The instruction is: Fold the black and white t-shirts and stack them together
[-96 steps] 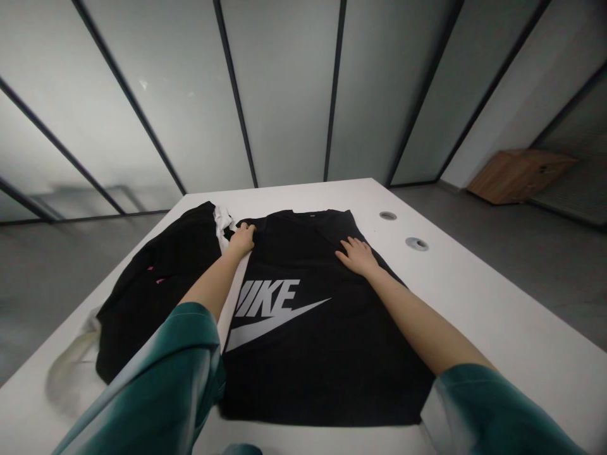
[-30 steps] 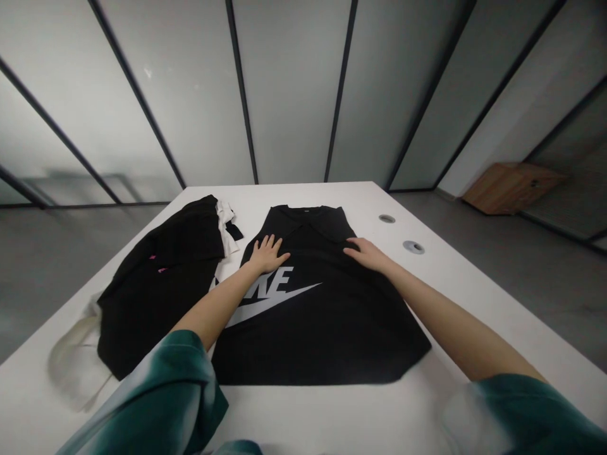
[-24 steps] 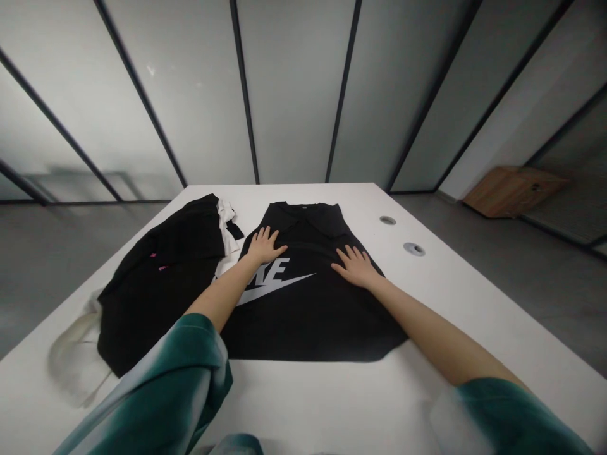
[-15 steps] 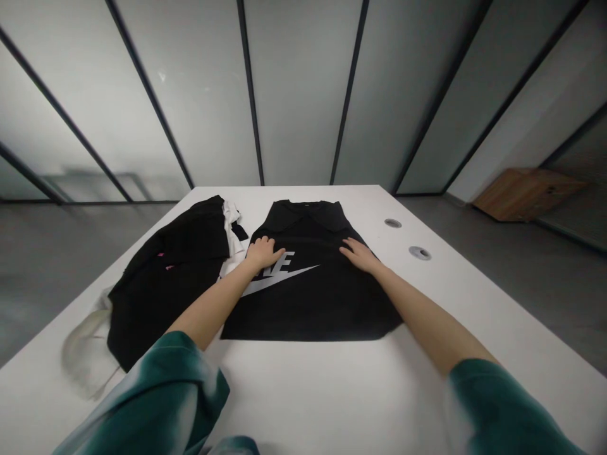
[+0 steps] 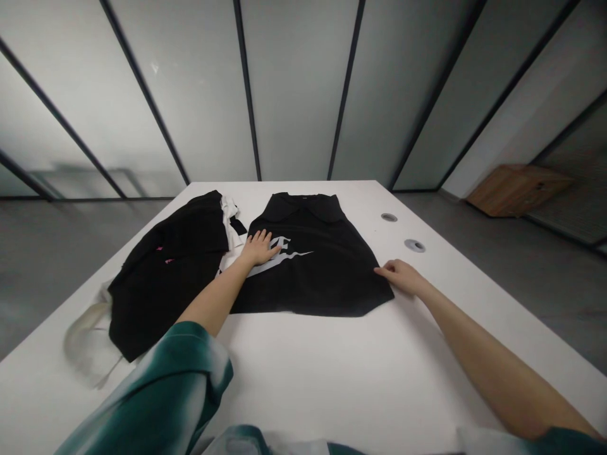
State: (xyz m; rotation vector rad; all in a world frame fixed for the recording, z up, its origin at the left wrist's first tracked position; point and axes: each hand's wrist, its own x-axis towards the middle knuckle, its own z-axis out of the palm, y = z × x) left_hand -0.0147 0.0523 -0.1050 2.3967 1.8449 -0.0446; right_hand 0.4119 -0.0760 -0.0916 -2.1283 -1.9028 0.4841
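Observation:
A black T-shirt with a grey logo print lies on the white table, its neckline at the far end and sleeves folded inward across the top. My left hand rests on it with fingers spread, covering part of the print, which is wrinkled beside the palm. At the shirt's right edge, my right hand pinches the fabric between thumb and fingers. The lower right corner of the shirt angles outward below that hand.
A heap of black and white clothes lies to the left, close to the shirt. Two round cable grommets sit in the white table on the right. Frosted glass panels stand behind, and a wooden cabinet is on the floor at right.
My right hand has moved from the shirt's chest to its right edge and taken hold there. The hem has shifted away from me, and the print has wrinkled. My left hand stays on the shirt.

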